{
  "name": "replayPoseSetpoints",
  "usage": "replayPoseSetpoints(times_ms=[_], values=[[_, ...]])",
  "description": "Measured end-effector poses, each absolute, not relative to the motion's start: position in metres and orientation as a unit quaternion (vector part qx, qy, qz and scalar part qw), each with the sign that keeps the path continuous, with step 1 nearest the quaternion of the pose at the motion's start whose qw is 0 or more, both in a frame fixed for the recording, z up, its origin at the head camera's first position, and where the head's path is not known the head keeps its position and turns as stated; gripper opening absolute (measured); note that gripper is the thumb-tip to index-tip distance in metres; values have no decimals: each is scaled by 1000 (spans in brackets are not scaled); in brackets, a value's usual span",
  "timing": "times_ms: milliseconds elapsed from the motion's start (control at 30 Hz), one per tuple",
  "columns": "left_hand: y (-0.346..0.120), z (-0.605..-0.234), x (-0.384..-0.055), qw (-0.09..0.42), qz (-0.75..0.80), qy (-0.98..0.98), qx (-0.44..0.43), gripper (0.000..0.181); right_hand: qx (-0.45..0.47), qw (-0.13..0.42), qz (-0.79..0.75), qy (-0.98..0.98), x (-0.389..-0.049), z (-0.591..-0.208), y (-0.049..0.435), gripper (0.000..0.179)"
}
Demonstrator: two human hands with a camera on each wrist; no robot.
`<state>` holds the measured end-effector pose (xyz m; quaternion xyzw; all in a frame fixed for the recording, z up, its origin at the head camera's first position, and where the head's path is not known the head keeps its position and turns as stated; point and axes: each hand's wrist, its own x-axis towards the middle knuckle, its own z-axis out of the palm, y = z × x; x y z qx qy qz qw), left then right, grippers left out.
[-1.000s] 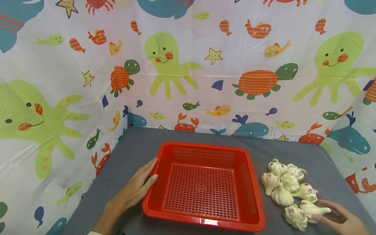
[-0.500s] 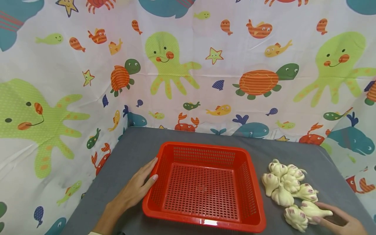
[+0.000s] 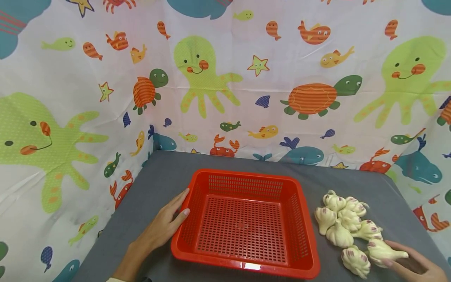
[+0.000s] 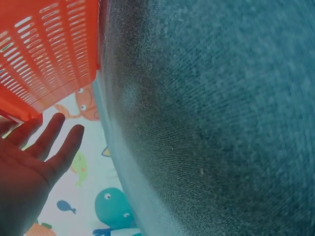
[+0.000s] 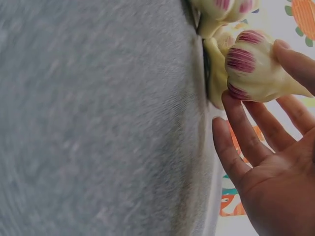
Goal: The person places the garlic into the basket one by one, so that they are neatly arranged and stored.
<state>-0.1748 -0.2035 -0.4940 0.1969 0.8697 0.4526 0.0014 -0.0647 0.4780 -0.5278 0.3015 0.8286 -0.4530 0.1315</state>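
My left hand [image 3: 163, 225] rests on the left rim of a red plastic basket [image 3: 243, 266], its fingers extended along the edge. In the left wrist view its fingertips [image 4: 74, 135] are at the basket's slotted side [image 4: 54, 49]. At the lower right, my right hand [image 3: 421, 262] pinches a pale garlic bulb [image 3: 382, 252] with purple streaks, between thumb and fingers. The right wrist view shows this bulb [image 5: 258, 69] with the thumb on one side and fingertips on the other. Several more garlic bulbs [image 3: 339, 235] lie piled together just left of it.
A dark grey cloth [image 3: 169, 168] covers the table. The basket stands mid-table, with its inside floor showing and the garlic pile close to its right wall. A white curtain [image 3: 225, 78] printed with sea animals encloses the back and sides.
My right hand has drawn the garlic bulb slightly to the right, apart from the bulb beside it. The left hand and basket have stayed in place.
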Motion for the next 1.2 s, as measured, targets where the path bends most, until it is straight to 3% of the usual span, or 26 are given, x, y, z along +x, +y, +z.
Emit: replayPoseSetpoints(times_ms=[100, 267, 600, 833, 967, 1200], values=[[-203, -494, -175, -2, 456, 868, 199, 68, 310, 106, -447, 832, -65, -523, 474, 112], [-203, -494, -174, -4, 466, 860, 208, 67, 320, 57, -456, 829, -66, -514, 467, 93], [-201, -497, -173, 33, 536, 821, 194, 68, 165, -27, -426, 889, -66, -497, 449, 58], [-202, -497, -172, 58, 567, 804, 168, 68, 108, -88, -375, 917, -66, -487, 425, 66], [-202, -497, -172, 63, 570, 801, 171, 68, 71, -134, -368, 917, -66, -481, 408, 58], [-202, -496, -171, 63, 570, 799, 177, 67, 13, -129, -416, 900, -69, -466, 389, 50]])
